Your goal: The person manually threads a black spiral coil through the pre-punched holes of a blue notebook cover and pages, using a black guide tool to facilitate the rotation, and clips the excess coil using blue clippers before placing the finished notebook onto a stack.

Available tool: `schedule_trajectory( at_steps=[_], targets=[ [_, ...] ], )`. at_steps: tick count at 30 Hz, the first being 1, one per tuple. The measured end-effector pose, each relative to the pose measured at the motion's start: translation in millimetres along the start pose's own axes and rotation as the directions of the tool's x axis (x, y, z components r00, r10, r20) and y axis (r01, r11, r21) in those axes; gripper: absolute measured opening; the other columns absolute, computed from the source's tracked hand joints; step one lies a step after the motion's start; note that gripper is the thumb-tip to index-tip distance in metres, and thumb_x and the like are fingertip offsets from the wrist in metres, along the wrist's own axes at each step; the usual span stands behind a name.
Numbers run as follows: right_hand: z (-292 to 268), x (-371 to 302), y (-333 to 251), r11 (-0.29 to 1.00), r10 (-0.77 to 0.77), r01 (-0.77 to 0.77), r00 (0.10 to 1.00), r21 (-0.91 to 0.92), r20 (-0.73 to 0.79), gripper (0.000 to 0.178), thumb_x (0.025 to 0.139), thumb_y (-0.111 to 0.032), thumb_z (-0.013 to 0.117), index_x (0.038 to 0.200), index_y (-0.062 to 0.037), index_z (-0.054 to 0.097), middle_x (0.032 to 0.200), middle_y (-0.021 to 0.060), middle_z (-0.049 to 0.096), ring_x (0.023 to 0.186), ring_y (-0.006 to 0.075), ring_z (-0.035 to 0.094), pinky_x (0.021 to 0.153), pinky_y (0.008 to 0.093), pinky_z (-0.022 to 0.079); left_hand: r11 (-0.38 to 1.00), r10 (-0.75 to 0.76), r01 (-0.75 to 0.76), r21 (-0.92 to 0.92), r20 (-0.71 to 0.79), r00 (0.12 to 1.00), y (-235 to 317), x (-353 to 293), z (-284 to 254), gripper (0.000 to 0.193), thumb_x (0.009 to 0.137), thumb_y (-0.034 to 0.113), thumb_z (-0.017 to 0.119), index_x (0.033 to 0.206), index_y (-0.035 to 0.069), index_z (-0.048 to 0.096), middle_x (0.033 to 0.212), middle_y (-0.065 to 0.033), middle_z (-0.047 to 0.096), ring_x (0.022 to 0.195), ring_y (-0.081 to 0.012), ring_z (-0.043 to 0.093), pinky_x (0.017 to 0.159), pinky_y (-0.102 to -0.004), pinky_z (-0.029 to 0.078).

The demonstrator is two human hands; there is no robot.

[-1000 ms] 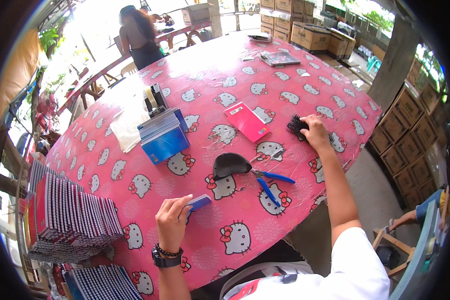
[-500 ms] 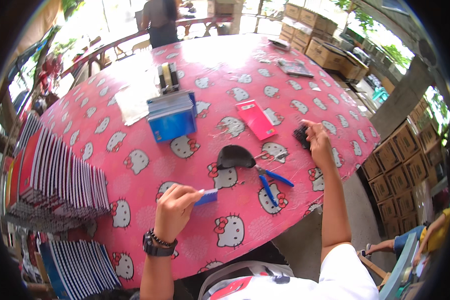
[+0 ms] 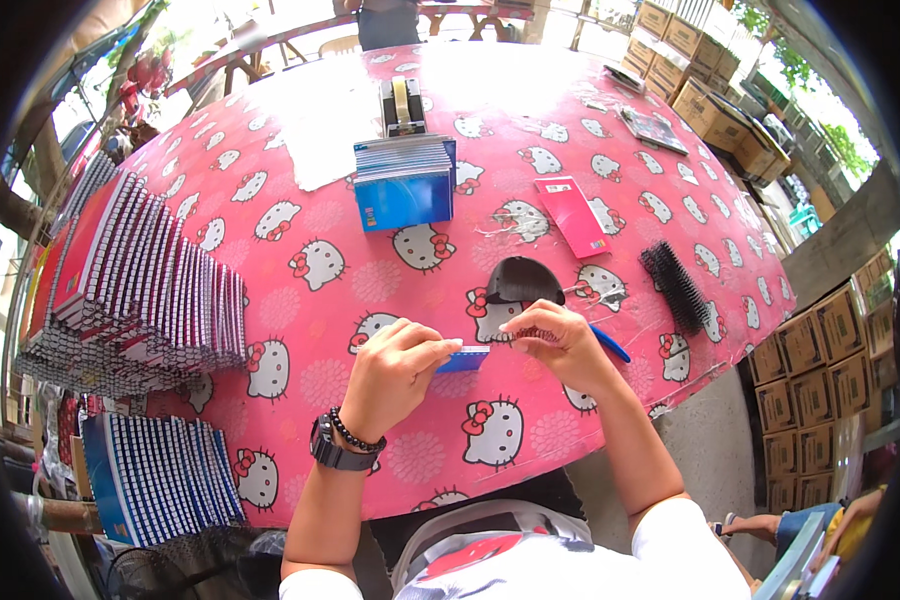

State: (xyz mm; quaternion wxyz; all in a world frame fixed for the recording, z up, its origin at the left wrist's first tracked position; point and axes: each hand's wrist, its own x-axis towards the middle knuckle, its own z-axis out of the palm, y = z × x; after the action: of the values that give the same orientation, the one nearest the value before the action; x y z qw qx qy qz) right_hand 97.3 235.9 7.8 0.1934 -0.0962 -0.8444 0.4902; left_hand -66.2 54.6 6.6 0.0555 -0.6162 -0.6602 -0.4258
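My left hand (image 3: 395,370) is closed on a small blue notebook (image 3: 462,360), held near the front of the table with its white page edge up. In the fingers of my right hand (image 3: 555,340) is a dark spiral binding coil (image 3: 523,334), its end close to the notebook's right end; whether they touch I cannot tell. Just beyond that hand lies a black, rounded scoop-like piece (image 3: 523,279). Blue-handled pliers (image 3: 610,343) are mostly hidden behind my right hand. A bundle of black spiral coils (image 3: 675,288) rests to the right.
Blue notebooks (image 3: 405,200) stand in a row before a tape dispenser (image 3: 402,105). A pink cover (image 3: 572,216) lies on the pink patterned tablecloth (image 3: 370,280). Tall stacks of red spiral notebooks (image 3: 140,270) and blue ones (image 3: 160,470) line the left. Cardboard boxes (image 3: 815,385) are piled right.
My right hand has come left from the coil bundle with one coil, up to the notebook. The bundle now lies uncovered. The view has shifted, and my left hand still holds the notebook.
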Motion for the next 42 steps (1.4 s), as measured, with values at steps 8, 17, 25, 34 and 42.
schedule_trajectory(
  at_steps=[8,17,25,34,42],
  targets=[
    [-11,3,3,0.988,-0.059,0.07,0.995,-0.137,0.082,0.016,0.084,0.002,0.061,0.097,-0.0059,0.066,0.083,0.0067,0.059,0.078,0.019,0.06,0.067,0.0302,0.048,1.0,0.01,-0.01,-0.015,-0.004,1.0,-1,0,2,0.019,0.074,0.001,0.068,0.091,0.01,0.07,0.077,-0.0024,0.063,0.071,-0.0202,0.06,0.063,-0.0322,0.049],
    [-16,11,-10,0.926,0.34,-0.377,0.867,0.033,0.366,0.023,0.088,-0.01,0.061,0.11,-0.0071,0.061,0.08,0.0058,0.057,0.077,0.0152,0.056,0.069,0.0292,0.047,0.999,-0.012,0.012,0.045,0.017,1.0,1,0,0,0.018,0.074,0.001,0.067,0.09,0.01,0.068,0.08,-0.0017,0.063,0.075,-0.0208,0.06,0.067,-0.0335,0.047],
    [-8,6,-15,0.998,0.032,-0.045,0.949,0.033,0.312,0.046,0.085,-0.001,0.06,0.129,-0.0082,0.047,0.081,0.0076,0.055,0.075,0.0186,0.057,0.071,0.0309,0.047,0.98,-0.091,0.096,0.176,-0.034,0.995,19,-1,11,0.024,0.069,0.013,0.074,0.092,0.012,0.064,0.09,-0.0018,0.062,0.089,-0.023,0.056,0.082,-0.037,0.039],
    [0,27,2,0.999,-0.005,0.012,0.983,-0.035,0.184,0.036,0.087,-0.009,0.062,0.123,-0.008,0.054,0.098,0.0136,0.061,0.087,0.0265,0.06,0.077,0.0328,0.05,0.979,-0.035,0.02,0.203,0.073,0.997,18,-5,19,0.018,0.079,0.023,0.069,0.092,0.013,0.061,0.085,0.0001,0.057,0.084,-0.0181,0.055,0.076,-0.0342,0.039],
    [-36,48,22,0.819,0.259,-0.066,0.929,-0.57,0.264,0.064,0.072,-0.045,0.076,0.121,-0.0112,0.055,0.125,0.0185,0.048,0.122,0.0345,0.043,0.1,0.042,0.039,0.989,-0.035,0.014,0.144,0.148,0.988,17,-5,10,0.019,0.079,0.028,0.069,0.089,0.014,0.063,0.088,0.0009,0.06,0.083,-0.0179,0.057,0.076,-0.0321,0.04]
  ],
)
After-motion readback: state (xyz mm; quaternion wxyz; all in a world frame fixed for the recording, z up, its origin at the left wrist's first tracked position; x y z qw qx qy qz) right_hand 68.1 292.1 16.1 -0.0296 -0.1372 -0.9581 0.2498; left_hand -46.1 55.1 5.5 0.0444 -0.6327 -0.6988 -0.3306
